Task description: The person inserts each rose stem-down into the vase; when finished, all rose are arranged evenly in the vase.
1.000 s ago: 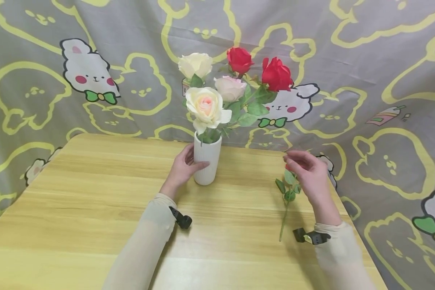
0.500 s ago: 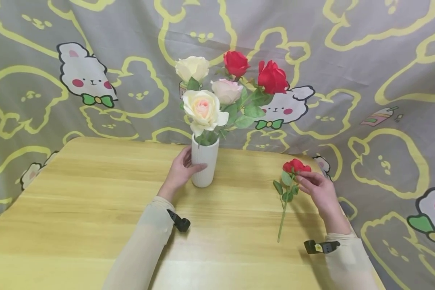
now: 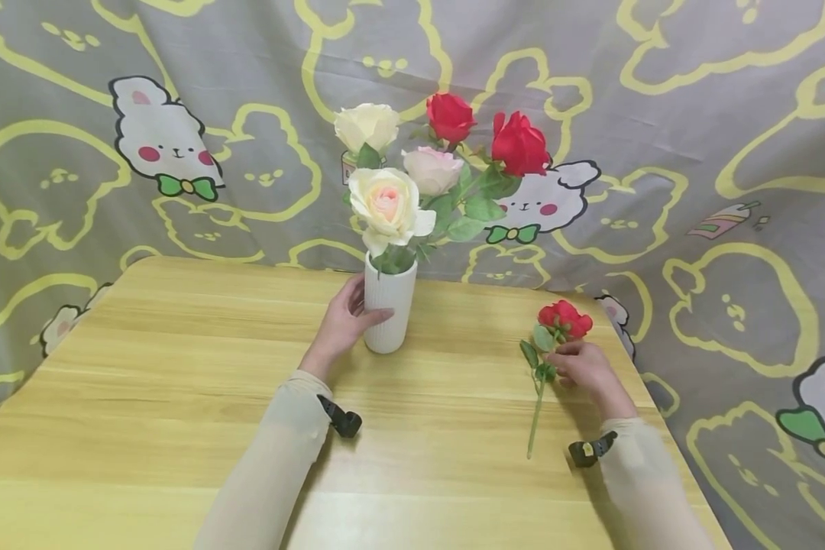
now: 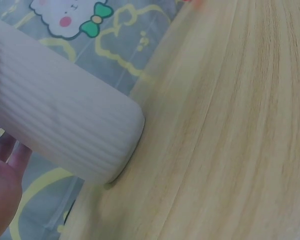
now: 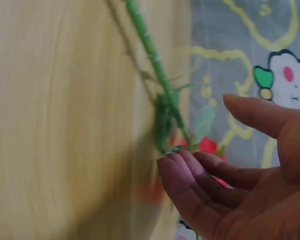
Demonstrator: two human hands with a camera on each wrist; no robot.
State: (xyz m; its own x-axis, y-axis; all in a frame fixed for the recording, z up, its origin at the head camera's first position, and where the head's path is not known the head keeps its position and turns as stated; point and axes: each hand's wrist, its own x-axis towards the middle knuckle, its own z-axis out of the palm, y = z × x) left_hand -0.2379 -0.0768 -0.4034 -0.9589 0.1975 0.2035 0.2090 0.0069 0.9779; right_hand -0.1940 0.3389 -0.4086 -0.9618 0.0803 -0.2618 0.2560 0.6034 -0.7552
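Note:
A white ribbed vase (image 3: 393, 317) stands upright near the table's back edge, my left hand (image 3: 338, 330) gripping its left side with the thumb across the front. It holds several roses: two red roses (image 3: 520, 145), a pale pink rose (image 3: 431, 169), a cream rose (image 3: 367, 127) and a cream rose with a pink centre (image 3: 386, 205). To the right, a single red rose (image 3: 564, 319) lies on the table, its stem (image 5: 149, 50) towards me. My right hand (image 5: 245, 185) is at its leaves, fingertips right by the stem and thumb spread apart.
The wooden table (image 3: 179, 397) narrows towards its back edge. Behind and on the right hangs a grey curtain (image 3: 261, 53) with yellow bear outlines and white rabbits. A black wrist camera (image 3: 340, 418) is strapped over the left sleeve, another wrist camera (image 3: 591, 451) over the right.
My right hand has come down from over the lying red rose's bloom to its upper stem and leaves, uncovering the bloom. The left hand keeps its grip on the vase.

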